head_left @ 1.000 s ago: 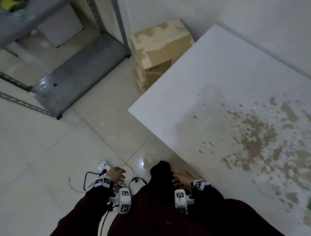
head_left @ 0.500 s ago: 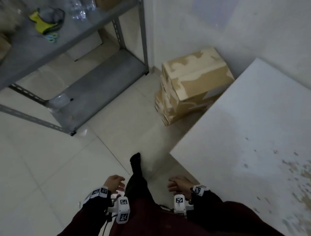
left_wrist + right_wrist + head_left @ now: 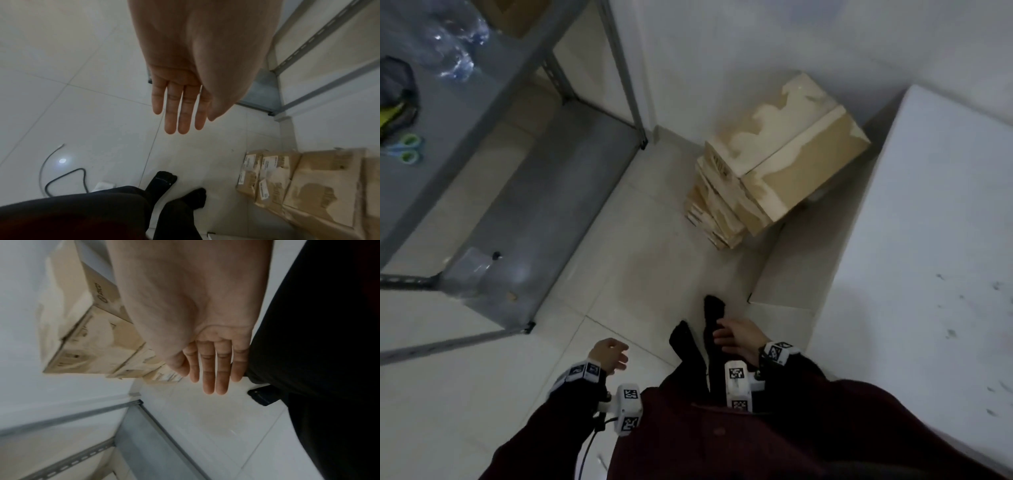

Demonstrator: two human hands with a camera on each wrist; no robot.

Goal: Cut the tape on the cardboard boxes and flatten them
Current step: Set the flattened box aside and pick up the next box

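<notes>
The person stands on a pale tiled floor (image 3: 482, 394) with both arms hanging low and both hands empty. The left hand (image 3: 607, 354) hangs wide, fingers (image 3: 176, 112) straight and close together in the left wrist view, touching nothing. The right hand (image 3: 738, 337) hangs likewise relaxed with its fingers (image 3: 213, 369) extended, holding nothing, just beside the person's dark trouser leg (image 3: 318, 353).

The cardboard boxes (image 3: 774, 164) are stacked on the floor well ahead of both hands, nearer the right hand's side, against a white wall (image 3: 756, 44). The top box is the largest and sits skewed over the smaller ones beneath; its surface shows pale torn patches, and printed labels show on the ends of the lower boxes (image 3: 267, 177) in the left wrist view. The tape itself cannot be made out.

To the right of the right hand runs a white worktop (image 3: 928, 240) with dark specks. Ahead and to the left of the left hand stands a grey metal shelf unit (image 3: 544, 205); on its upper shelf lies a pair of scissors (image 3: 404, 149) with green-and-blue handles. Behind the left hand a dark cable (image 3: 61, 177) loops on the floor. The person's feet (image 3: 698, 329) in black socks are between the hands.
</notes>
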